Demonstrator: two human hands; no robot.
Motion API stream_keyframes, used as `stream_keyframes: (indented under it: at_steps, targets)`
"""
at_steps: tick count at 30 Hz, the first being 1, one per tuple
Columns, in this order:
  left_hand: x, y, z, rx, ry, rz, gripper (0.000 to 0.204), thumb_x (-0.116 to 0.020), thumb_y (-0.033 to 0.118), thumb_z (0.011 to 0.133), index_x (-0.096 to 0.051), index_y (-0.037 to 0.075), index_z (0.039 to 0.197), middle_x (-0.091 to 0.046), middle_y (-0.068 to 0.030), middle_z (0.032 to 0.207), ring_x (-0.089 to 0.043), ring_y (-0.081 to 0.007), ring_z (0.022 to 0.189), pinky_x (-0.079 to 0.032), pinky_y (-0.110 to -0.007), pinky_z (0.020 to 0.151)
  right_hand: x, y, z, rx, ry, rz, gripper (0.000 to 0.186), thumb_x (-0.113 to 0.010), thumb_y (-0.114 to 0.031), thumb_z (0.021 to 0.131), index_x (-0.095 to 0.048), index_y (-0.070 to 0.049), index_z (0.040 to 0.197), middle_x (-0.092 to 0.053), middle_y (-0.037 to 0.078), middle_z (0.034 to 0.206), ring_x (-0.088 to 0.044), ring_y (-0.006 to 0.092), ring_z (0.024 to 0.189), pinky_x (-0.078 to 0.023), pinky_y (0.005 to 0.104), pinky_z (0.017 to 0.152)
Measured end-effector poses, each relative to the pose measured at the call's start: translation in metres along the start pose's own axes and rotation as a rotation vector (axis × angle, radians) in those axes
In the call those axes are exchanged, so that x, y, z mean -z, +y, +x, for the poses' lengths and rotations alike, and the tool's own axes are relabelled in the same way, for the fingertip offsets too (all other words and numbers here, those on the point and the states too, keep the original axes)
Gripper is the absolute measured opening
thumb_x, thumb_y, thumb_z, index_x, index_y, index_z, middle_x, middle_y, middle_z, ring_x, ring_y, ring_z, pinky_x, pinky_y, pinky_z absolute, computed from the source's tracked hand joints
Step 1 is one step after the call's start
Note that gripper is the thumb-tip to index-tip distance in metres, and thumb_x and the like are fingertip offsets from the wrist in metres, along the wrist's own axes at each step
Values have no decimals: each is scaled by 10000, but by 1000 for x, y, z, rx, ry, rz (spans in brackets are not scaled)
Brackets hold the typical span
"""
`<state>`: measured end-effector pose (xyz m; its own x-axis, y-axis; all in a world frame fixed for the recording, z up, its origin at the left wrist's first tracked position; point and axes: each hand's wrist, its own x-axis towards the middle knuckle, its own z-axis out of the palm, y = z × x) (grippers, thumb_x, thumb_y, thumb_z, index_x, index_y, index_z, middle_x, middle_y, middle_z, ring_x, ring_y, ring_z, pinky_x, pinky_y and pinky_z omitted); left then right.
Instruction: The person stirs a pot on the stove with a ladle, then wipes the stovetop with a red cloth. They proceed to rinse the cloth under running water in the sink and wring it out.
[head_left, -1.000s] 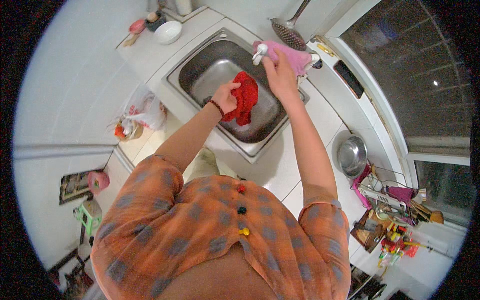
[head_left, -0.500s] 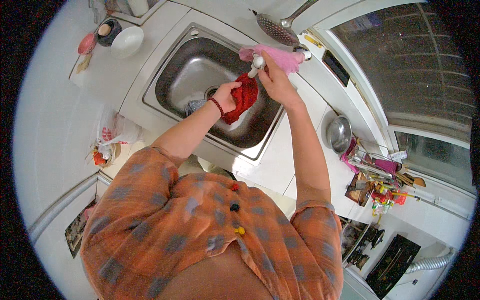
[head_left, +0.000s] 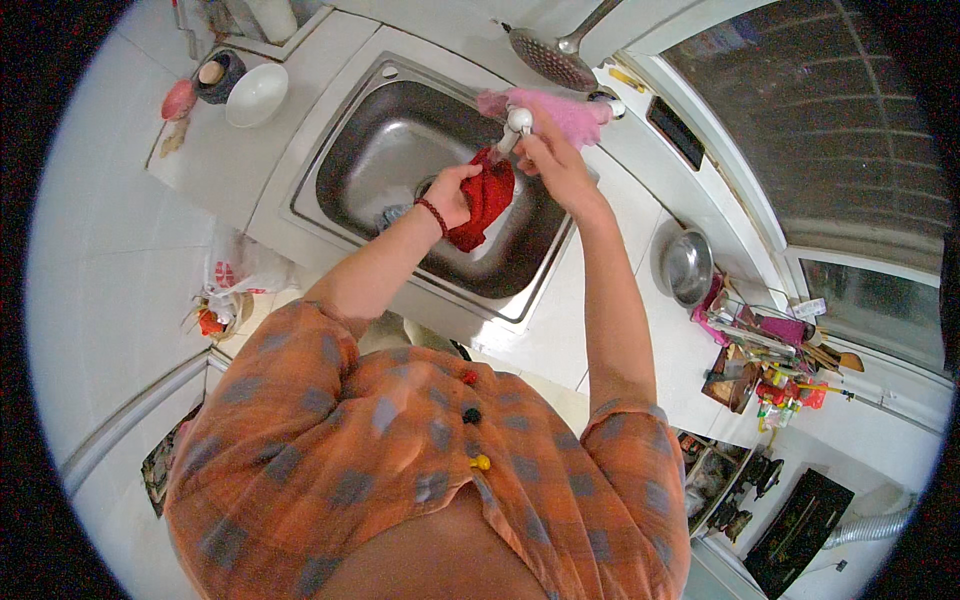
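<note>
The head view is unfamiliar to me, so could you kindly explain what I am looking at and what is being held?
Certainly. There is no machine here, only a person's two bare hands. The camera is worn on the head, looking down; its wide lens bends straight edges. The left hand holds a red cloth over the metal sink. The right hand is at the white tap, beside a pink cloth. On the counter, a white bowl stands left of the sink and a metal bowl right.
</note>
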<state>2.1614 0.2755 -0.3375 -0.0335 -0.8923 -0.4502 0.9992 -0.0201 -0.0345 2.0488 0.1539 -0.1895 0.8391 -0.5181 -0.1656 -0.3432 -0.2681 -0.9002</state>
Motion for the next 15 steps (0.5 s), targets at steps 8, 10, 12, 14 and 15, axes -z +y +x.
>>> stream_keyframes:
  at_steps: [8,10,12,14,15]
  targets:
    - [2,-2,-13,30,-35,100,381,-521,330,939,-553,49,1194,-628,-132,1146,-624,-290,997,-491,-452,902,-56,102,-7,-34,285,346,504,-395,-421,993,-539,-15,1257,-589,69,1213,-516,195,1136,-331,329,1027]
    - [-7,-3,-18,14,-15,192,389,-534,346,935,-558,49,1185,-636,-123,1132,-631,-285,979,-495,-444,896,-56,114,11,-221,144,406,464,-421,-408,980,-606,-6,1122,-642,75,1073,-573,202,1045,-391,343,963]
    - [3,7,-11,0,-10,196,400,-517,385,942,-570,57,1165,-647,-119,1108,-637,-284,966,-502,-438,886,-58,118,19,-380,146,531,461,-438,-409,969,-643,-1,1027,-669,72,970,-603,204,984,-429,343,914]
    - [10,14,-5,-40,88,179,400,-505,400,947,-582,59,1142,-650,-122,1102,-639,-283,960,-504,-437,882,-58,105,17,-519,298,706,474,-447,-426,960,-652,1,973,-671,62,905,-603,201,953,-445,330,881]
    - [17,10,3,-59,108,217,394,-479,405,959,-596,57,1104,-651,-122,1082,-640,-278,944,-498,-435,901,-62,107,12,-510,267,843,419,-500,-402,942,-639,-7,946,-661,66,932,-612,215,899,-478,338,806]
